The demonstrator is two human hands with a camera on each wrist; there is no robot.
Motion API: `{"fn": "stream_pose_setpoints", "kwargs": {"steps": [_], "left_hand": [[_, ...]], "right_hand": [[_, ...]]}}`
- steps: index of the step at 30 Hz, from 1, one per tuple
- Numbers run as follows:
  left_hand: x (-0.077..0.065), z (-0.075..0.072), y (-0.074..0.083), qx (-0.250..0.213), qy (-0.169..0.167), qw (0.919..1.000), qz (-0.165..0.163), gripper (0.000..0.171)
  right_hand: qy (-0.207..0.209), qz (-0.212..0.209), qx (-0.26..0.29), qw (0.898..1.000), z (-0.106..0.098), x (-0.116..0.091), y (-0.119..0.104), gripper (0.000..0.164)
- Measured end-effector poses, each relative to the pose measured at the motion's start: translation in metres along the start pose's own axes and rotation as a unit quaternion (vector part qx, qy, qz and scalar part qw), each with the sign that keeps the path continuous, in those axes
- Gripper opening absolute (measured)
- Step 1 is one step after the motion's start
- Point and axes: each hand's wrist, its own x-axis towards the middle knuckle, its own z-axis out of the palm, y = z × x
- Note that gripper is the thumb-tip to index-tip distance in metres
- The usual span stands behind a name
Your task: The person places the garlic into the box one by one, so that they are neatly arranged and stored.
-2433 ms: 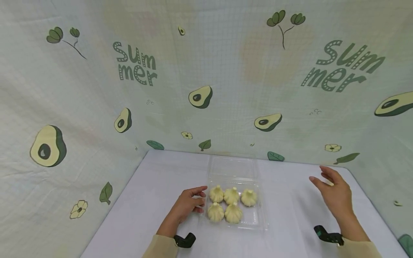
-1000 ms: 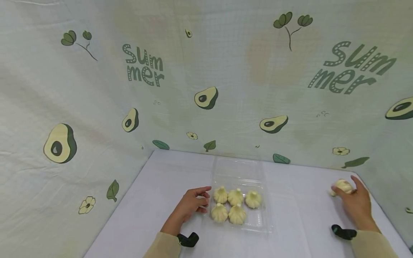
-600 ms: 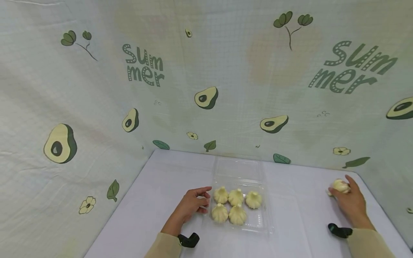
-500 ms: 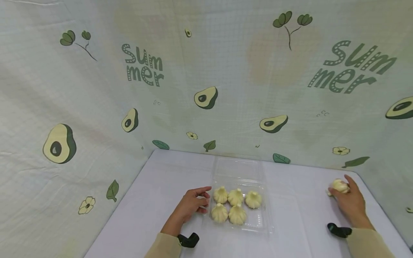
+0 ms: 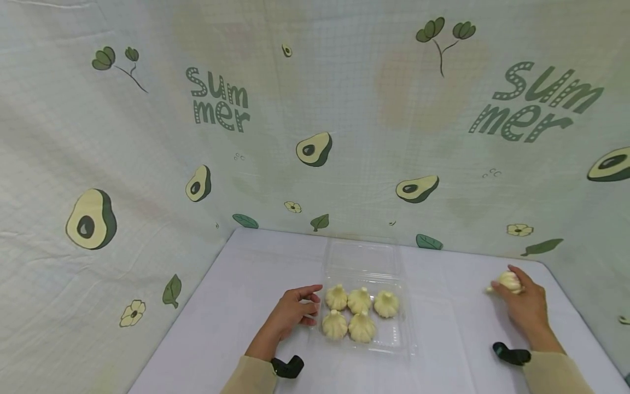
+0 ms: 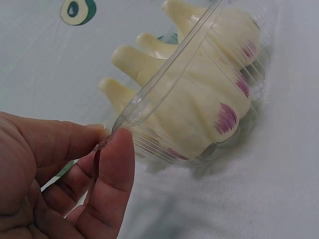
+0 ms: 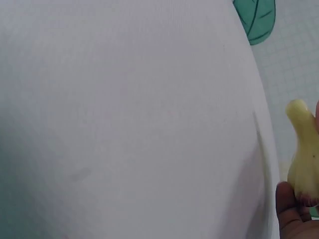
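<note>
At the right of the table, my right hand (image 5: 530, 307) holds a garlic bulb (image 5: 509, 281) between thumb and fingers, its stem pointing left. In the right wrist view only part of that garlic bulb (image 7: 305, 164) shows at the right edge, with fingertips around it. My left hand (image 5: 291, 312) is at the left side of a clear plastic clamshell box (image 5: 391, 331). The left wrist view shows its thumb and finger pinching the box's rim (image 6: 115, 124). Several garlic bulbs (image 5: 361, 326) sit in the box in two rows, stems up, with purple patches low on their sides.
The box's clear lid (image 5: 363, 258) lies folded back behind it. A white cloth covers the table (image 5: 453, 328). Behind and beside it hangs a curtain (image 5: 359, 109) printed with avocados. Each wrist wears a black camera mount (image 5: 512, 354).
My right hand reached right, took hold of a garlic bulb and has since moved back left with it. The left hand stays at the box's side. The head view shifted slightly.
</note>
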Motion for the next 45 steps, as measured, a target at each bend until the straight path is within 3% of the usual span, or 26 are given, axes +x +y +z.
{"fn": "stream_pose_setpoints", "kwargs": {"steps": [5,12,25,30,34,45], "left_hand": [[-0.001,0.0,0.0,-0.002,0.001,1.0,-0.002,0.057],[-0.004,0.001,0.0,0.0,0.002,1.0,-0.002,0.058],[-0.001,0.0,-0.002,0.004,0.003,1.0,-0.003,0.058],[0.001,0.0,-0.002,0.003,0.0,1.0,-0.004,0.058],[0.002,-0.001,-0.001,0.002,-0.004,1.0,-0.002,0.057],[-0.001,-0.001,0.004,-0.001,-0.004,1.0,-0.003,0.056]], "right_hand": [[0.001,0.001,0.012,1.0,0.004,-0.005,-0.014,0.078],[-0.019,0.047,0.045,0.998,0.004,-0.01,-0.036,0.093],[-0.011,0.013,0.023,1.0,0.011,-0.029,-0.072,0.086],[0.001,-0.003,0.01,1.0,0.011,-0.035,-0.084,0.072],[0.0,0.011,0.033,0.999,0.012,-0.043,-0.095,0.062],[-0.028,0.045,0.052,0.997,0.019,-0.066,-0.122,0.062]]}}
